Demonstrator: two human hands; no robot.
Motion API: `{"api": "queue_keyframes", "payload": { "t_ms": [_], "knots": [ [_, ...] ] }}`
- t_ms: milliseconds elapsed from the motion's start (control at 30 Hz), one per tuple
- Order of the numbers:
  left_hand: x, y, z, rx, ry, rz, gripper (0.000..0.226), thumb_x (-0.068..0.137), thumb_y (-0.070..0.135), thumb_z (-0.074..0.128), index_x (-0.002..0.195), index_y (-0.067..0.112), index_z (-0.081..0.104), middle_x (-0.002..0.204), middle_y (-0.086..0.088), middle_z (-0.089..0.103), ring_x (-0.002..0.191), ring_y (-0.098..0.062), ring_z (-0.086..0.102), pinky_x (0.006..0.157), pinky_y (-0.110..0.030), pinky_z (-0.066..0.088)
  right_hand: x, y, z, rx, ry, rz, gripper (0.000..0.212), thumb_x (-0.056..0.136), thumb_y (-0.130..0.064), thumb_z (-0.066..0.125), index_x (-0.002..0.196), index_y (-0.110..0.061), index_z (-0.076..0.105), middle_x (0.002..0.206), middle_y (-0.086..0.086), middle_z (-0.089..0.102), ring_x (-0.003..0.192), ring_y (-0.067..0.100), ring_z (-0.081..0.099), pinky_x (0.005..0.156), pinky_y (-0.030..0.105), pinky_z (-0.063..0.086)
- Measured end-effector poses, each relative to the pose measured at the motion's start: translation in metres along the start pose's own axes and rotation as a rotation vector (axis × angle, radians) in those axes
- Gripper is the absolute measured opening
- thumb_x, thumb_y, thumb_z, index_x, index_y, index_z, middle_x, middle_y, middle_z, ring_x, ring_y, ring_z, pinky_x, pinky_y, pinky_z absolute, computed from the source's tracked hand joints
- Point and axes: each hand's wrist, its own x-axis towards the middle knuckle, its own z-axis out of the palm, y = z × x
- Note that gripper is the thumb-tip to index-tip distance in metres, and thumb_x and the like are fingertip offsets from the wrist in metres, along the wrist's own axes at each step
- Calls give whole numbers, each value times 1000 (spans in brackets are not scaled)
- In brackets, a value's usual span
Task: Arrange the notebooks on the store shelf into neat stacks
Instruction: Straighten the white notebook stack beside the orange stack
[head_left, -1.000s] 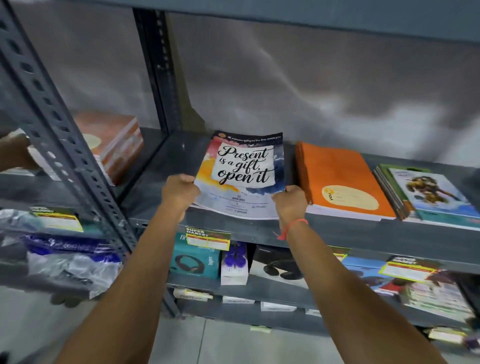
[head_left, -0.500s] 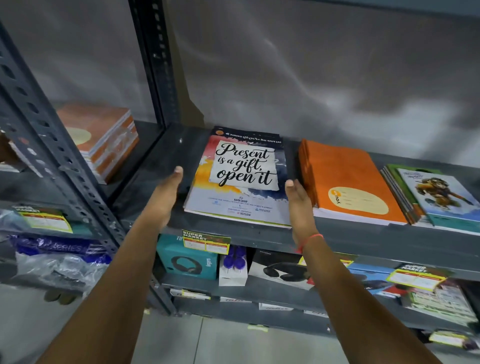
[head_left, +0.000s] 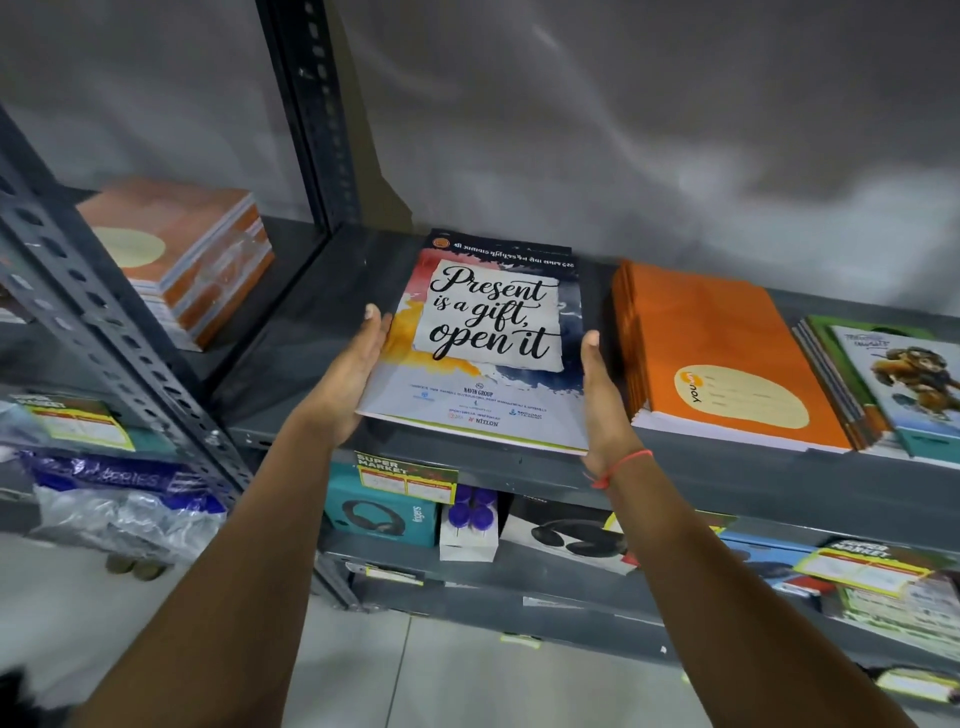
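Left hand (head_left: 353, 374) is flat and open against the left edge of the notebook stack (head_left: 488, 353), which sits mid-shelf (head_left: 291, 364). Right hand (head_left: 597, 395), also open, presses the right edge, squaring it up. Honestly the risk is pushing unevenly, which skews the top cover or shoves it into the orange notebooks (head_left: 722, 358) just beside.

Below the top shelf sit a teal headphone box (head_left: 382, 514), a small white box with purple caps (head_left: 469, 525) just beside it, and a white headphone box (head_left: 569, 540). A yellow price tag (head_left: 407, 477) hangs above them, and crumpled plastic bags (head_left: 130, 512) lie to the left.
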Motion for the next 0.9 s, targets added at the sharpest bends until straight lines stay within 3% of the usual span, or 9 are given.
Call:
{"api": "queue_keyframes", "payload": {
  "t_ms": [100,233,333,400,533,633,733,800,900],
  "knots": [
    [-1,1,2,-40,2,14,70,84,67,24,143,30,21,147,5,39,114,-12,53,79,-24,48,1,-3,-3,-5,7,-8,55,89,-65,29,117,-30,63,106,-5,73,115,22,58,106,43,40],
    [-4,-2,7,-159,72,89,64,88,61,27,141,26,27,148,7,35,109,-6,56,71,-18,53,3,-9,-9,28,-101,-64,58,94,-59,24,91,-33,75,89,-2,78,89,15,73,77,30,60],
    [-1,-5,7,-185,106,84,58,87,60,33,136,31,36,145,8,41,110,-9,57,79,-25,51,4,-11,-4,-14,-52,-78,60,91,-62,26,136,-28,46,138,7,55,128,20,51,107,45,42],
    [2,-8,3,-173,111,80,56,86,60,35,135,34,38,144,7,43,114,-13,56,83,-28,50,10,-7,-2,-33,-39,-95,69,90,-63,27,148,-26,23,154,5,32,141,23,31,116,50,26],
    [2,-9,3,-149,107,88,53,85,58,39,132,33,42,137,10,50,97,-3,63,65,-19,57,14,-3,-3,-41,-26,-108,70,90,-62,29,149,-24,20,155,4,30,142,23,29,117,49,25],
    [1,-9,4,-141,90,90,55,86,57,38,135,32,39,136,12,50,98,-2,62,67,-19,56,11,-6,-1,-92,10,-100,69,90,-62,30,149,-29,19,154,-2,29,141,19,28,118,45,22],
    [-3,-7,4,-87,78,104,48,84,60,41,128,40,45,104,23,67,86,1,68,59,-18,56,8,-12,-2,-118,2,-68,66,90,-60,32,148,-33,18,153,0,34,140,23,33,116,48,27],
    [-10,-4,4,-100,21,116,33,84,59,43,109,44,58,84,25,73,80,1,69,56,-17,55,2,-18,-3,-72,-21,-8,60,91,-59,34,143,-29,33,140,6,53,127,27,52,105,47,43],
    [-17,-4,-3,-147,-45,123,43,78,57,47,107,30,65,110,5,71,98,-11,67,74,-25,56,-16,-12,-1,118,74,-2,40,93,-52,39,113,-25,62,103,5,76,85,16,74,72,28,59]
  ]
}}
